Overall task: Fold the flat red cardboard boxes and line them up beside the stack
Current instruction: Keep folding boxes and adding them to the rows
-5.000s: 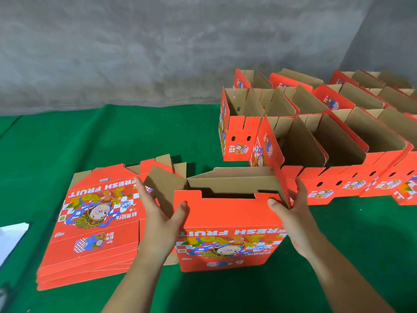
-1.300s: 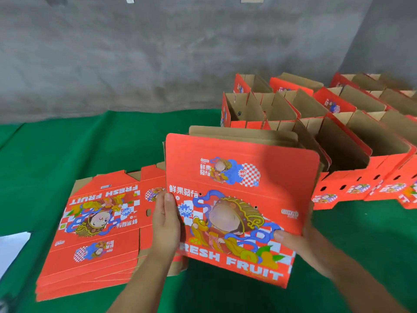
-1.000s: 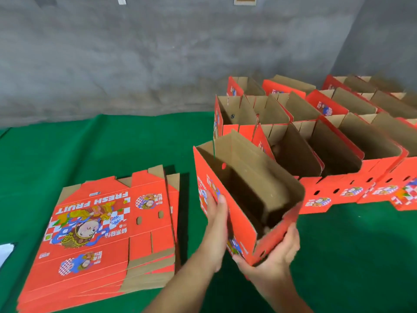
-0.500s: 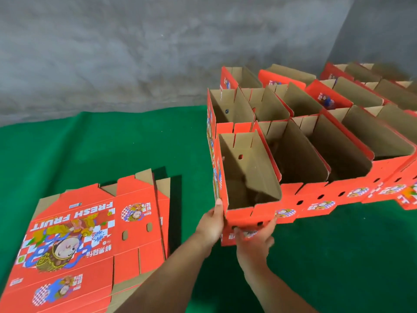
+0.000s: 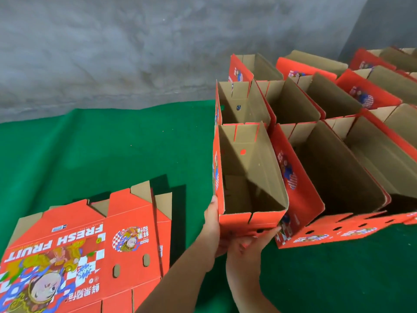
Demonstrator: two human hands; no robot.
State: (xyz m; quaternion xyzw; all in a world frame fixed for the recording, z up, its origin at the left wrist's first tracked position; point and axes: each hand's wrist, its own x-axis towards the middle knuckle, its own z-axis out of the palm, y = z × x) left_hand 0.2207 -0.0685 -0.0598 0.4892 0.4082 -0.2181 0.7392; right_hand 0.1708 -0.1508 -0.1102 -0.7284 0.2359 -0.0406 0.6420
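Your left hand (image 5: 211,224) and right hand (image 5: 246,247) grip the box (image 5: 248,177); push hard and the row (image 5: 338,154) may slide crooked.

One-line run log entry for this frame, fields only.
phase: placing | left hand: on folded box left corner | right hand: on its near end | box: upright, open, against row | flat stack: left, on green cloth
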